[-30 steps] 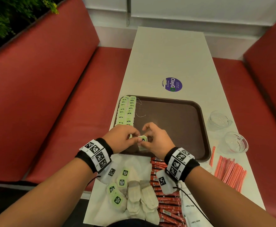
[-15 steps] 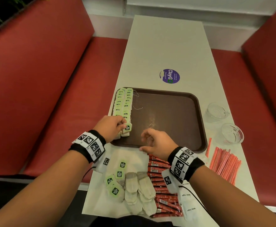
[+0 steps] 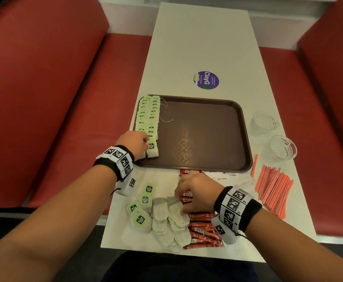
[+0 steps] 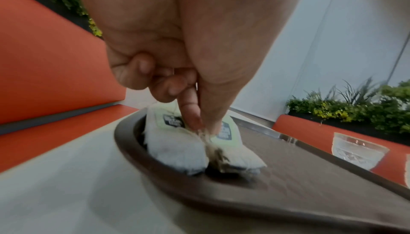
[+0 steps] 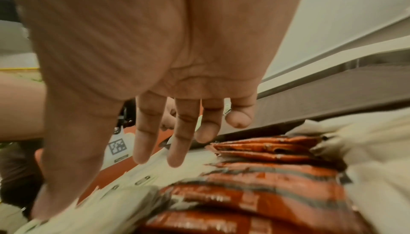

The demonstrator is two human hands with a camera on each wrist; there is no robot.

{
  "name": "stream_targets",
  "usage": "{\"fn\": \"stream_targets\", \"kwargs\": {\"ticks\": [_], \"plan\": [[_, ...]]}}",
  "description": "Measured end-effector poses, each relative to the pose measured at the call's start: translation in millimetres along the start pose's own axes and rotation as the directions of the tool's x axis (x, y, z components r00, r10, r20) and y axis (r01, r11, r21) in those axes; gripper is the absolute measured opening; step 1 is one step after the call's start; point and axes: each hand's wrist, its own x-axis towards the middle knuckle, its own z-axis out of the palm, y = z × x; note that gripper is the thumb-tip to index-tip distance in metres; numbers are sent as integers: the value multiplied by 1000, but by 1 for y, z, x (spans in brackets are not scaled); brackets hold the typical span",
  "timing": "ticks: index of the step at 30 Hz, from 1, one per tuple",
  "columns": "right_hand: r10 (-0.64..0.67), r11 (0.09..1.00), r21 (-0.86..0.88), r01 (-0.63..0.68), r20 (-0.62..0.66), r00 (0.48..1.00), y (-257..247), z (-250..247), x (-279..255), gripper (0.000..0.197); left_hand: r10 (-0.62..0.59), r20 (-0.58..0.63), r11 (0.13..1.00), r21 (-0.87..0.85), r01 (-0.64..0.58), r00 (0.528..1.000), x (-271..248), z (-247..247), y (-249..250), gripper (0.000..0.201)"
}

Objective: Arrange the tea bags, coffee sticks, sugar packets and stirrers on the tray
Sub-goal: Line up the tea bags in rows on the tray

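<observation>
A brown tray lies mid-table with two rows of green-tagged tea bags along its left side. At the near end of the rows my left hand pinches the nearest tea bag by its top. In the left wrist view thumb and index finger meet at the left hand on that tea bag, which lies on the tray. My right hand hovers open over the loose tea bags. Its straight fingers hold nothing, beside the red coffee sticks.
Red coffee sticks lie at the table's near edge, and white sugar packets lie just in front of the tray. Orange stirrers are spread at the right. Two glass cups stand right of the tray. Red benches flank the table.
My left hand carried a tea bag from between both hands to the near end of the rows. My right hand let go and drew back from the tray to the loose pile.
</observation>
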Motion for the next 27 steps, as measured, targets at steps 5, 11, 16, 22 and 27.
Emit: {"fn": "stream_targets", "kwargs": {"ticks": [5,11,16,22,27], "plan": [[-25,990,-135,30,39,999,-5,15,-6,69,37,-155,999,36,-31,987,-9,5,17,32],[-11,979,-202,21,49,999,-10,25,-9,73,14,-15,987,158,-12,1000,-11,16,30,36],[-22,973,-230,25,16,1000,-17,25,-13,57,79,-77,994,87,-72,994,-30,9,31,31],[-56,959,-279,58,15,998,-22,27,-13,58,371,29,928,14,-372,928,-85,0,36,16],[-72,950,-305,64,-14,997,-22,30,-10,49,495,294,848,41,-529,817,-123,11,30,27]]}}
